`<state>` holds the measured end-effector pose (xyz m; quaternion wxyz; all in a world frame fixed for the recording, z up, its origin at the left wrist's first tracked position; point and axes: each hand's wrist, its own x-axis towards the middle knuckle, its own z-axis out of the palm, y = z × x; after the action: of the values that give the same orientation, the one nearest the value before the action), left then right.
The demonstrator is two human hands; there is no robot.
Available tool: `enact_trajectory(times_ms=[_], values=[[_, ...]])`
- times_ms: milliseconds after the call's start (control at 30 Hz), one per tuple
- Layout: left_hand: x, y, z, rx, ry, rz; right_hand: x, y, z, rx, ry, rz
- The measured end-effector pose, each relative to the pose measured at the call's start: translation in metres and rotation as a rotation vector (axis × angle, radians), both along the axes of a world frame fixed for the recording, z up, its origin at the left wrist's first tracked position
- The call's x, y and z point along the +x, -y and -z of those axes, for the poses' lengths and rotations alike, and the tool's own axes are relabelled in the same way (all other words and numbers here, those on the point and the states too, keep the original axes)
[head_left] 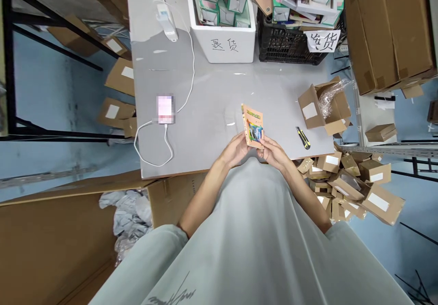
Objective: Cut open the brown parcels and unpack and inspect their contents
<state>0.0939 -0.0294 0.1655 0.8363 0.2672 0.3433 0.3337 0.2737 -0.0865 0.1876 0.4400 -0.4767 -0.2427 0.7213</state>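
Note:
A small orange book point(253, 123) with a colourful picture on its cover is held upright and slightly tilted near the table's front edge. My left hand point(237, 150) grips its lower left side, with the fingers partly behind it. My right hand point(272, 151) pinches its lower right corner. To the right on the table lies a yellow and black box cutter point(303, 138). Beyond it stands an opened cardboard box point(325, 106) with clear plastic wrap point(331, 100) inside.
At the back of the grey table point(212, 100) stand a white bin point(224, 45) and a black crate point(290, 40), both full of packages. A phone-like device point(165, 110) with white cables lies left. Cardboard boxes point(349, 182) pile up on the floor at right; a big carton point(51, 245) stands lower left.

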Motion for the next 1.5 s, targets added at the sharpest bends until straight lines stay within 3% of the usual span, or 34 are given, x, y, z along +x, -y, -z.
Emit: enact_trajectory(times_ms=[67, 167, 367, 567, 700, 900, 1100, 1300, 1500], values=[[-0.006, 0.000, 0.004, -0.033, 0.008, 0.010, -0.006, 0.003, 0.001, -0.024, -0.025, -0.060], [-0.020, -0.004, 0.009, -0.049, -0.042, -0.075, -0.005, 0.005, 0.004, -0.041, 0.013, -0.103], [-0.044, -0.013, 0.008, 0.039, -0.156, -0.149, -0.001, 0.000, 0.008, -0.064, 0.157, 0.101], [-0.054, -0.022, -0.001, 0.128, -0.148, -0.025, -0.023, 0.002, 0.007, -0.056, 0.209, 0.149], [-0.046, -0.031, -0.003, 0.207, -0.175, 0.023, -0.024, 0.008, 0.008, -0.075, 0.260, 0.146], [-0.001, -0.056, -0.004, 0.387, -0.280, 0.076, 0.008, -0.009, 0.009, 0.017, 0.271, 0.250], [0.064, -0.100, -0.013, 0.463, -0.379, 0.168, 0.071, -0.068, 0.004, 0.147, 0.223, 0.288], [0.136, -0.164, -0.033, 0.473, -0.380, -0.021, 0.138, -0.151, -0.005, 0.259, 0.193, 0.297], [0.199, -0.246, -0.049, 0.441, -0.352, -0.256, 0.193, -0.259, -0.017, 0.362, 0.140, 0.282]])
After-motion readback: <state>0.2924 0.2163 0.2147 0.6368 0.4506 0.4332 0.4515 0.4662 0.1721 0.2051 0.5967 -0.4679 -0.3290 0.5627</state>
